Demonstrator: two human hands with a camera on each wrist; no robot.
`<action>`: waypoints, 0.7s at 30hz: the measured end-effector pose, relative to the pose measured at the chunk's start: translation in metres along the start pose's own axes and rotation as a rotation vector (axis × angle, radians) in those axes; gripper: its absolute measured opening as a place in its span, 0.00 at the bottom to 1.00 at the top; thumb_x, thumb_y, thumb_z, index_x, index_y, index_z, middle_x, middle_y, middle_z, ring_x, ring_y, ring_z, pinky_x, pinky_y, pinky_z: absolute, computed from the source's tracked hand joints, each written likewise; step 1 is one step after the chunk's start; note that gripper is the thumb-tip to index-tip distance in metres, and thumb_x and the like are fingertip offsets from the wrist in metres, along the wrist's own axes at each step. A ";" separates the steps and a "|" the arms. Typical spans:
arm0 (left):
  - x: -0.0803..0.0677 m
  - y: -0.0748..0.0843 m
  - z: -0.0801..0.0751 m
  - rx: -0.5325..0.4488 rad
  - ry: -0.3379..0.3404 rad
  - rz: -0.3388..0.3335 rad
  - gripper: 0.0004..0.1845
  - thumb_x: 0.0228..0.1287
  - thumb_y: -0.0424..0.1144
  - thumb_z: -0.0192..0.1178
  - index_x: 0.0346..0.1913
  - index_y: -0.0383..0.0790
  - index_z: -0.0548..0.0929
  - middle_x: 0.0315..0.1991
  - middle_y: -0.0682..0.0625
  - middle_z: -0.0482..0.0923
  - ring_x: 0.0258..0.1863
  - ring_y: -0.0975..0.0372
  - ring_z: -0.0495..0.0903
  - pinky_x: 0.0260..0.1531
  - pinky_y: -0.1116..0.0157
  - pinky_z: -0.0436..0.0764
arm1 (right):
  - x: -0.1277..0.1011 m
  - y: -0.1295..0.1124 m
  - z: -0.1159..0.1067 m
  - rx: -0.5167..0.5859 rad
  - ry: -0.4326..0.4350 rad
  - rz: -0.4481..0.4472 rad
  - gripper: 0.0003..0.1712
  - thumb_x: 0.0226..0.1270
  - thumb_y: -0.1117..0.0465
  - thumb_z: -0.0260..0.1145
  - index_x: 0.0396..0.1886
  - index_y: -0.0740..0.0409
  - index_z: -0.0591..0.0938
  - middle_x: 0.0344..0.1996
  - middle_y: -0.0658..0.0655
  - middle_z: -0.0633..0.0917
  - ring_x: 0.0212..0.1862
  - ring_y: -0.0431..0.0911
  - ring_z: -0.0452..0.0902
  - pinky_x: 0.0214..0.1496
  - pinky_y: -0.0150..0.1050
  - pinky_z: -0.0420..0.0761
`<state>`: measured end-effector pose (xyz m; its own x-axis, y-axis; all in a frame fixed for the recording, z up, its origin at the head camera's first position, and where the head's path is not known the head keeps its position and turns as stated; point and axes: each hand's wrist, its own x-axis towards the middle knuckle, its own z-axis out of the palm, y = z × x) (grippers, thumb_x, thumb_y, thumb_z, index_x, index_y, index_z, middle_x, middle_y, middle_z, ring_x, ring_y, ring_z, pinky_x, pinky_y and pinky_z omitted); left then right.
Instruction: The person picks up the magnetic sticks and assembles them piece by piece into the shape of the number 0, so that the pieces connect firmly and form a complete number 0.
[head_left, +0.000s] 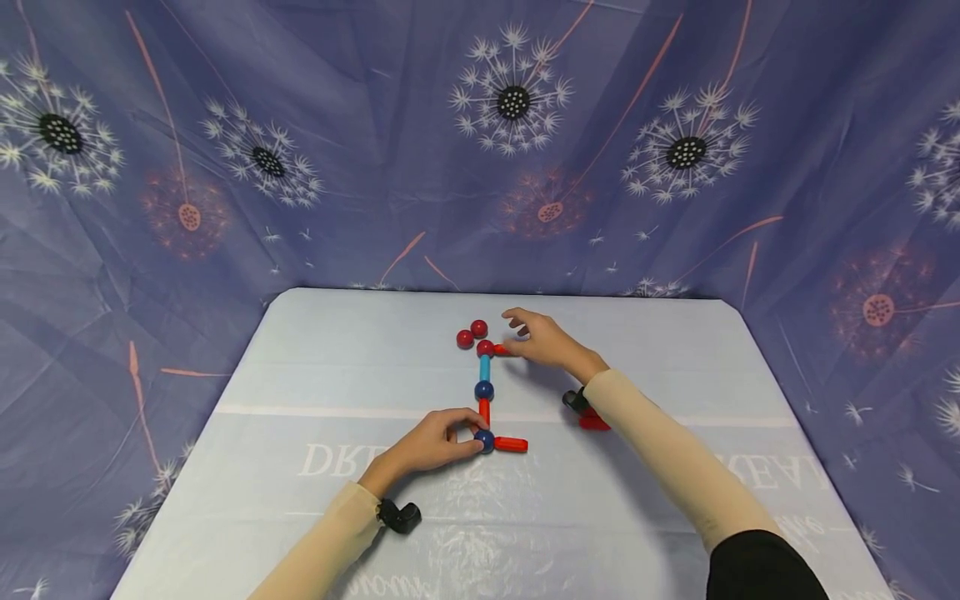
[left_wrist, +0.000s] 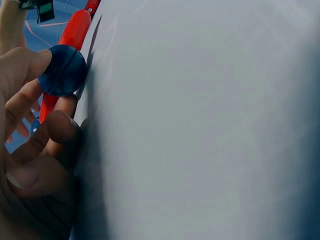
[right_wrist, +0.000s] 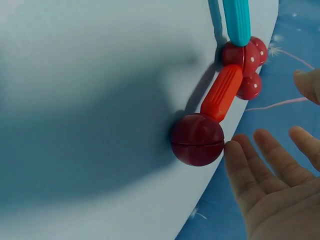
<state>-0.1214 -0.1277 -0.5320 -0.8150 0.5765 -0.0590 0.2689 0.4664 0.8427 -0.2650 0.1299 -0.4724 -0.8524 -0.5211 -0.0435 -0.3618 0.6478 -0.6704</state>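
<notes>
A chain of balls and sticks lies on the table. My left hand [head_left: 438, 437] pinches its nearest blue ball [left_wrist: 62, 70] between thumb and fingers. One red stick [head_left: 512, 445] points right from that ball; another red stick [head_left: 484, 412] leads to a second blue ball [head_left: 483, 390]. Beyond that, a light blue stick [head_left: 484, 368] joins a red ball [head_left: 485, 348]. From there a red stick [right_wrist: 221, 94] runs to an end red ball [right_wrist: 197, 140], hidden in the head view. My right hand [head_left: 546, 337] is beside this end ball, fingers extended and spread; contact is unclear.
Two loose red balls [head_left: 472, 334] sit just behind the chain's far end. Red pieces [head_left: 595, 419] lie partly hidden under my right forearm. A patterned purple cloth [head_left: 375, 167] hangs behind the white-covered table [head_left: 360, 358].
</notes>
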 end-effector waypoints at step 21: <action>0.000 -0.001 0.002 0.011 0.010 -0.012 0.12 0.68 0.46 0.69 0.52 0.55 0.85 0.44 0.59 0.82 0.18 0.71 0.69 0.22 0.71 0.72 | 0.042 0.002 0.010 0.004 -0.012 0.078 0.48 0.68 0.46 0.71 0.81 0.55 0.60 0.65 0.68 0.77 0.63 0.60 0.78 0.67 0.56 0.75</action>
<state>-0.1209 -0.1265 -0.5341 -0.8231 0.5643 -0.0639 0.2644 0.4803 0.8363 -0.2979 0.1031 -0.4831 -0.8734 -0.4758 -0.1042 -0.2933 0.6845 -0.6674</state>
